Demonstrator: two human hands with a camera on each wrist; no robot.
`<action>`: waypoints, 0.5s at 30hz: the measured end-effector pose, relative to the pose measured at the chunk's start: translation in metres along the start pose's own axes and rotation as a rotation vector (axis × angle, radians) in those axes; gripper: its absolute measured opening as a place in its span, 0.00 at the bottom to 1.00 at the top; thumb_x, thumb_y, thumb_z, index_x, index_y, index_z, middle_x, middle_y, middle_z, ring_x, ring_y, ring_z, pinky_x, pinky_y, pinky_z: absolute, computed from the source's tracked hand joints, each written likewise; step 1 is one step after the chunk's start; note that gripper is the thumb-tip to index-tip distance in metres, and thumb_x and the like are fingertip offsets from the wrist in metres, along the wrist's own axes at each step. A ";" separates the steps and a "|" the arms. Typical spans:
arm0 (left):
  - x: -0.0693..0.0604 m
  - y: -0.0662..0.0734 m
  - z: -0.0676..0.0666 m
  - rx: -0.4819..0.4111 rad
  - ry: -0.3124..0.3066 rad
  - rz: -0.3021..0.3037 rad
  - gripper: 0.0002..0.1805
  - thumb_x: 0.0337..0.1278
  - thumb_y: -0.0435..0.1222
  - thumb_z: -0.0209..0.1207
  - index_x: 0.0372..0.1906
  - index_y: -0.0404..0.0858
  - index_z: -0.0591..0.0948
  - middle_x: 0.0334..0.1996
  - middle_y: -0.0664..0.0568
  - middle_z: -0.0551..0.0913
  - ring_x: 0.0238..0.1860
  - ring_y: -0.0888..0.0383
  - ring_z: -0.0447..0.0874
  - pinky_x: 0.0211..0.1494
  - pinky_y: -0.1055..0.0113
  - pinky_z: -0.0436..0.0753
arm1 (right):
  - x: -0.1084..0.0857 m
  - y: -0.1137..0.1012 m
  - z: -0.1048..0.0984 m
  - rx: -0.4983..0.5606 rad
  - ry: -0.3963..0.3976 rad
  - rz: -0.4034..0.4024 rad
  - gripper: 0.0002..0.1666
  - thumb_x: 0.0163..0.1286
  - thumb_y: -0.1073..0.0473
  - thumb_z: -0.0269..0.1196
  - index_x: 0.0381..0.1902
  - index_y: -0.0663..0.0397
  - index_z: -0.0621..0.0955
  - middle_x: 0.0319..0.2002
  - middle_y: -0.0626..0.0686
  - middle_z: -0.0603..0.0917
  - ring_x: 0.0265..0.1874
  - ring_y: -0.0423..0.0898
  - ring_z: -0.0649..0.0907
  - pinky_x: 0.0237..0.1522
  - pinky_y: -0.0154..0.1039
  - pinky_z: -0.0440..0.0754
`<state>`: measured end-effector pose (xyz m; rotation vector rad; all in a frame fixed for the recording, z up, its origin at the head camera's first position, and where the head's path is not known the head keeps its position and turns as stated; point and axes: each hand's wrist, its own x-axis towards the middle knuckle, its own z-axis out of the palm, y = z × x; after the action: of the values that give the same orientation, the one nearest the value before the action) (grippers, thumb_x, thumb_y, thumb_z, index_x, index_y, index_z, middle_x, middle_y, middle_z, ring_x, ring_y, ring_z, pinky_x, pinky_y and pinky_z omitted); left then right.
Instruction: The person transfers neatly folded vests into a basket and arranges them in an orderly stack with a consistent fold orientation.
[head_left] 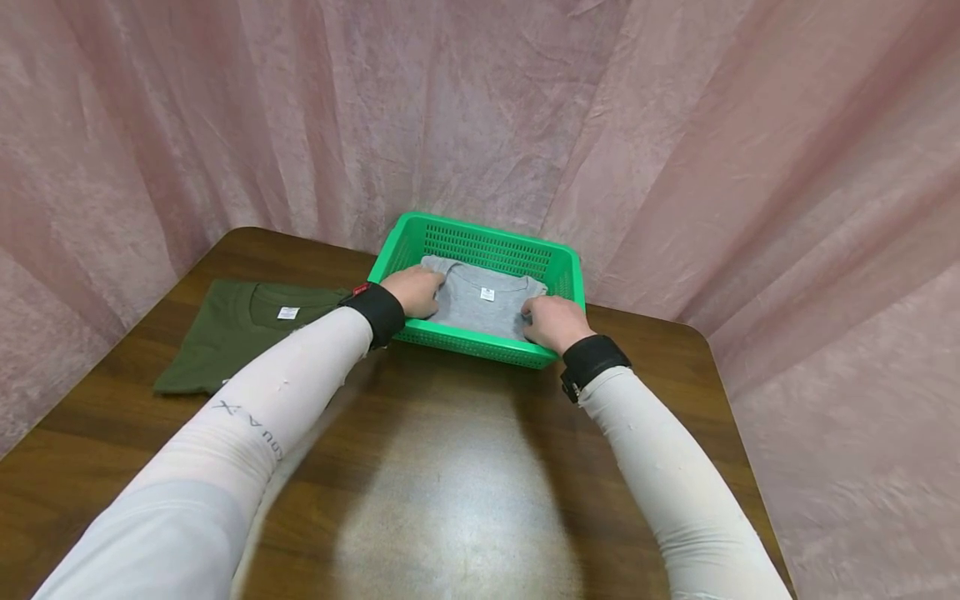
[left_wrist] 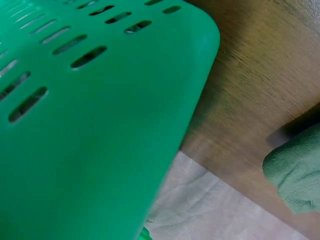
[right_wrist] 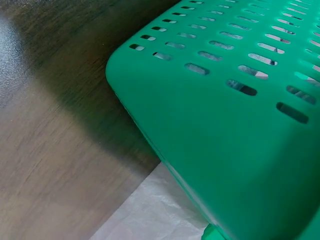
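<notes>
A folded grey T-shirt with a white neck label lies within the green plastic basket, its collar toward the back wall. My left hand reaches over the basket's left side and holds the shirt's left edge. At the opposite edge, the curled fingers of my right hand hold the shirt near the basket's front right corner. Both wrist views show only the basket's slotted outer wall, close up, so the fingertips are hidden there.
A folded dark green T-shirt with a white label lies left of the basket, partly behind my left forearm. The brown wooden table reflects light at its middle. Pink curtains hang right behind the basket and along both sides.
</notes>
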<state>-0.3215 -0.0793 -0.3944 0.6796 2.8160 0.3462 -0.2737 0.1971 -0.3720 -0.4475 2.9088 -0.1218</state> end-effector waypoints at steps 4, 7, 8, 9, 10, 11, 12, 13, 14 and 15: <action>-0.004 0.003 -0.003 0.005 -0.015 0.003 0.31 0.79 0.32 0.56 0.81 0.27 0.70 0.76 0.32 0.75 0.80 0.34 0.67 0.82 0.43 0.66 | -0.002 -0.002 -0.002 -0.011 -0.001 -0.008 0.24 0.77 0.61 0.65 0.68 0.59 0.86 0.63 0.61 0.88 0.63 0.62 0.85 0.61 0.57 0.84; -0.006 0.004 -0.004 0.009 -0.024 0.003 0.31 0.80 0.32 0.56 0.81 0.27 0.70 0.76 0.31 0.75 0.80 0.34 0.68 0.81 0.44 0.67 | -0.004 -0.003 -0.002 -0.021 -0.002 -0.017 0.20 0.77 0.61 0.65 0.63 0.58 0.88 0.59 0.60 0.90 0.57 0.61 0.87 0.58 0.56 0.85; -0.007 0.004 -0.005 0.011 -0.028 0.000 0.31 0.80 0.32 0.56 0.81 0.27 0.70 0.76 0.31 0.75 0.80 0.34 0.68 0.81 0.44 0.67 | -0.003 -0.004 -0.002 -0.023 -0.003 -0.020 0.17 0.77 0.61 0.66 0.59 0.57 0.90 0.54 0.58 0.91 0.53 0.59 0.88 0.54 0.54 0.85; -0.007 0.004 -0.005 0.013 -0.032 -0.001 0.30 0.80 0.32 0.56 0.81 0.27 0.70 0.76 0.31 0.75 0.79 0.34 0.68 0.81 0.44 0.67 | -0.003 -0.004 -0.001 -0.025 -0.004 -0.022 0.14 0.77 0.61 0.66 0.55 0.57 0.91 0.49 0.57 0.92 0.49 0.57 0.87 0.51 0.53 0.85; -0.007 0.004 -0.005 0.015 -0.036 0.000 0.31 0.80 0.32 0.55 0.81 0.27 0.70 0.76 0.31 0.75 0.79 0.34 0.68 0.81 0.43 0.67 | -0.002 -0.004 -0.001 -0.027 -0.004 -0.023 0.11 0.77 0.61 0.66 0.51 0.56 0.91 0.46 0.55 0.92 0.45 0.56 0.87 0.49 0.52 0.84; -0.007 0.003 -0.006 0.018 -0.039 -0.001 0.31 0.80 0.32 0.55 0.81 0.27 0.70 0.76 0.31 0.75 0.80 0.34 0.68 0.81 0.44 0.67 | -0.002 -0.004 -0.001 -0.027 -0.005 -0.025 0.10 0.77 0.61 0.66 0.49 0.56 0.92 0.44 0.55 0.91 0.43 0.56 0.86 0.47 0.51 0.83; -0.007 0.003 -0.006 0.019 -0.040 -0.001 0.31 0.80 0.32 0.55 0.81 0.27 0.70 0.76 0.31 0.75 0.80 0.34 0.68 0.81 0.44 0.67 | -0.002 -0.004 -0.001 -0.027 -0.004 -0.026 0.09 0.77 0.61 0.66 0.47 0.56 0.92 0.43 0.54 0.91 0.42 0.55 0.85 0.46 0.51 0.83; -0.008 0.003 -0.006 0.020 -0.039 -0.002 0.30 0.80 0.32 0.56 0.81 0.27 0.70 0.76 0.32 0.75 0.80 0.35 0.68 0.82 0.44 0.66 | -0.001 -0.004 0.000 -0.025 -0.004 -0.028 0.09 0.77 0.61 0.66 0.47 0.56 0.91 0.42 0.54 0.91 0.42 0.55 0.85 0.46 0.51 0.83; -0.007 0.003 -0.006 0.020 -0.035 -0.002 0.30 0.80 0.32 0.56 0.81 0.27 0.70 0.76 0.32 0.75 0.80 0.34 0.68 0.82 0.44 0.66 | -0.001 -0.004 0.000 -0.023 -0.002 -0.029 0.10 0.77 0.61 0.66 0.49 0.56 0.91 0.44 0.55 0.91 0.44 0.56 0.86 0.48 0.52 0.84; -0.007 0.003 -0.006 0.020 -0.028 0.001 0.30 0.80 0.32 0.56 0.80 0.27 0.71 0.76 0.31 0.75 0.80 0.34 0.67 0.82 0.44 0.65 | -0.001 -0.003 0.000 -0.017 0.001 -0.030 0.13 0.78 0.61 0.65 0.54 0.57 0.91 0.49 0.57 0.92 0.49 0.58 0.87 0.53 0.54 0.84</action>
<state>-0.3155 -0.0816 -0.3869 0.6852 2.7958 0.3068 -0.2722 0.1942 -0.3711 -0.4935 2.9066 -0.1023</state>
